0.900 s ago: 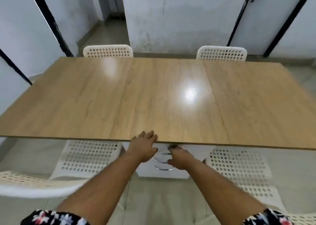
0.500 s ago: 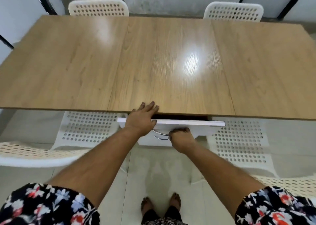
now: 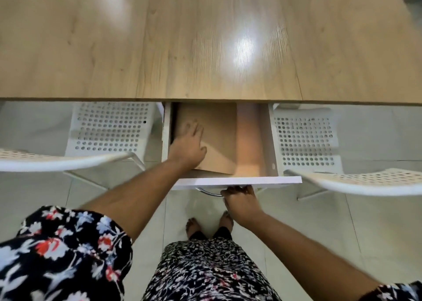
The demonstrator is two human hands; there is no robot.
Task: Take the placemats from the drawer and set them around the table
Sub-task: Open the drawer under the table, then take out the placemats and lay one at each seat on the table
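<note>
**Drawer now pulled out, left hand inside on the placemats**

The wooden table [image 3: 205, 38] now fills the whole upper part of the view, because the head has tilted further down than half a second ago; the far chairs and the wall are no longer seen. Two white perforated chairs [image 3: 109, 129] stand under the near edge, one on each side of the drawer, as before.

The white drawer [image 3: 269, 140] is the main change. Half a second ago it showed only a narrow gap under the table edge; now it is drawn far out, and its inside is visible from above.

Inside it, on the left part, lie the placemats [image 3: 219, 136], flat and light brown. They look like a stack, but the picture is a little blurred and I cannot tell how many there are. To the right of them the drawer bottom is bare.

The left hand [image 3: 188, 146] was earlier resting on the table edge above the drawer. Now it is inside the drawer, palm down, fingers spread and laid flat on top of the placemats; it is not gripping anything.

The right hand [image 3: 241, 201] is still at the drawer front, fingers curled around the metal handle [image 3: 209, 193] below the front panel.
</note>
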